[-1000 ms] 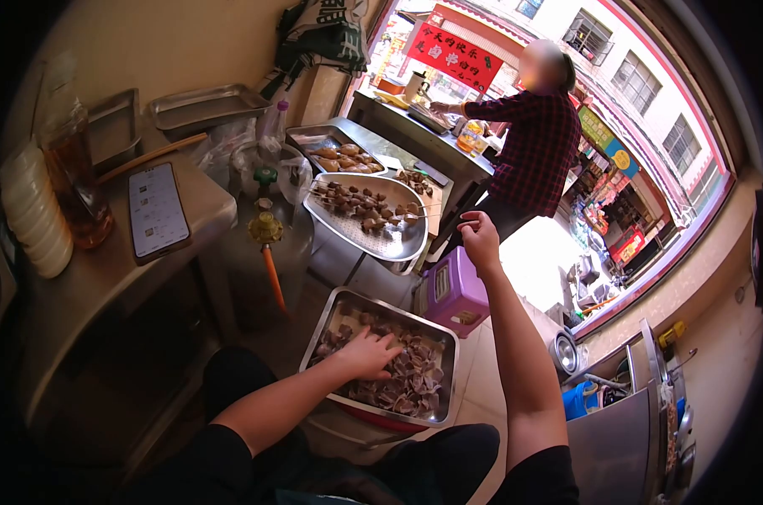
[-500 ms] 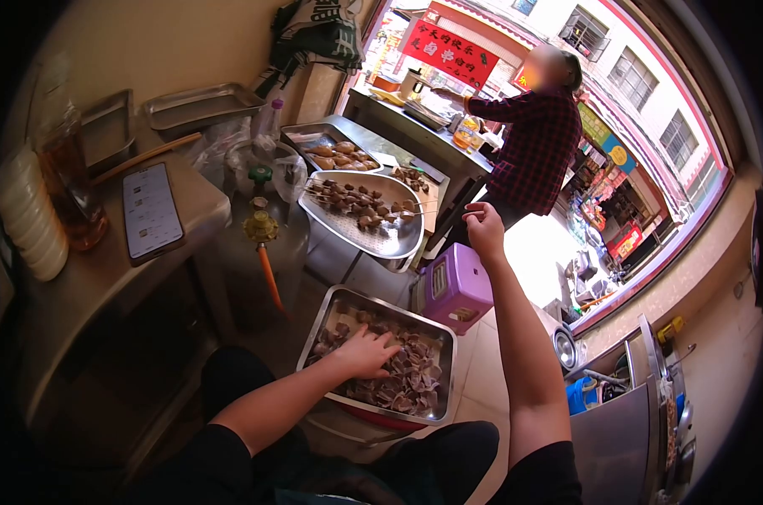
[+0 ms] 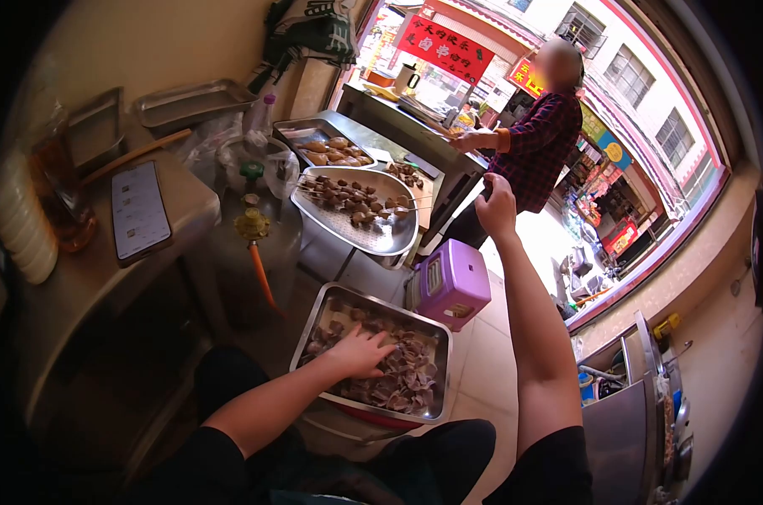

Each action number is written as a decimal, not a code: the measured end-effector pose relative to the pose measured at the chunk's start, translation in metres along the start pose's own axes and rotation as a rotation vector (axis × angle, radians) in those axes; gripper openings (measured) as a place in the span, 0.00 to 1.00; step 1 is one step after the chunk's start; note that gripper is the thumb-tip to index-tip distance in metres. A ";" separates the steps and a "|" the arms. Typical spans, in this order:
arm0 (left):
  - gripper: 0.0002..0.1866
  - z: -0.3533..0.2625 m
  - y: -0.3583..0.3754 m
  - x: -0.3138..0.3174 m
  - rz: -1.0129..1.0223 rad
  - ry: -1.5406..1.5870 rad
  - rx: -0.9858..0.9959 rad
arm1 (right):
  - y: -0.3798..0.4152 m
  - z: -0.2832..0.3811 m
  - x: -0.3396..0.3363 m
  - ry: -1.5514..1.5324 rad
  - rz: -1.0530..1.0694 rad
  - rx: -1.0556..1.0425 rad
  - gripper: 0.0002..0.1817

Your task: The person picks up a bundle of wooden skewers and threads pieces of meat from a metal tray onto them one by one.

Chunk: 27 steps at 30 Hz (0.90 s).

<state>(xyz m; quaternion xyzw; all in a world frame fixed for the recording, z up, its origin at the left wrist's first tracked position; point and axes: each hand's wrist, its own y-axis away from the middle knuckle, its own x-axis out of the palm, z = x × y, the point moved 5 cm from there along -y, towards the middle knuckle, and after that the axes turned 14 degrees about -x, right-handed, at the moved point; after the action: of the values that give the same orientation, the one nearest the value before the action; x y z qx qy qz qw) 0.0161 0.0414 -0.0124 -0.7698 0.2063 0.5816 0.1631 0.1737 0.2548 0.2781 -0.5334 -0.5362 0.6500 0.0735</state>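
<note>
A rectangular metal tray (image 3: 442, 370) low in front of me holds many dark, purplish-brown pieces of food (image 3: 407, 379). My left hand (image 3: 360, 352) lies palm down on these pieces with its fingers spread. My right hand (image 3: 497, 202) is raised beyond the tray, above and right of a purple stool (image 3: 455, 284), with its fingers curled together; whether anything is between them is too small to tell. Past the tray, a rounded metal tray (image 3: 373, 238) bears several skewers (image 3: 348, 195) of brown pieces, with sticks over its rim.
A gas cylinder (image 3: 268, 219) with a valve and orange hose stands left, beside a table with a phone (image 3: 141, 210) and bottles. Behind are a tray of brown food (image 3: 335, 151) and a counter (image 3: 381, 114). A person (image 3: 537, 143) in a checked shirt stands at the counter.
My right hand has turned and its fingers are drawn in more. The person at the counter has drawn their arm back and stands more upright. My left hand stays on the pieces.
</note>
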 end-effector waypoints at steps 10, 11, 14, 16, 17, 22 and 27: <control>0.38 -0.005 0.008 -0.014 0.102 -0.028 -0.022 | -0.030 -0.057 0.043 0.408 0.435 0.045 0.53; 0.38 -0.004 0.007 -0.012 0.102 -0.027 -0.029 | -0.039 -0.058 0.050 0.402 0.435 0.040 0.53; 0.38 -0.005 0.009 -0.011 0.041 -0.040 0.007 | -0.061 -0.052 0.073 0.478 0.600 -0.013 0.49; 0.38 -0.006 0.009 -0.013 0.044 -0.035 0.006 | -0.067 -0.053 0.091 0.434 0.560 -0.078 0.34; 0.38 -0.007 0.009 -0.013 0.047 -0.031 0.019 | -0.071 -0.055 0.100 0.425 0.556 -0.108 0.28; 0.37 -0.009 0.010 -0.011 -0.006 -0.014 0.036 | -0.078 -0.070 0.131 0.186 0.434 -0.002 0.21; 0.35 -0.011 0.012 -0.016 -0.044 0.022 0.046 | -0.115 -0.059 0.083 -0.136 -0.056 -0.012 0.26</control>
<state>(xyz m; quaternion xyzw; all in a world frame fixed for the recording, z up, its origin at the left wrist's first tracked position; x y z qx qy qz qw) 0.0151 0.0273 0.0062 -0.7766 0.2044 0.5644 0.1911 0.1295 0.3948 0.3249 -0.4733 -0.5584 0.6794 0.0517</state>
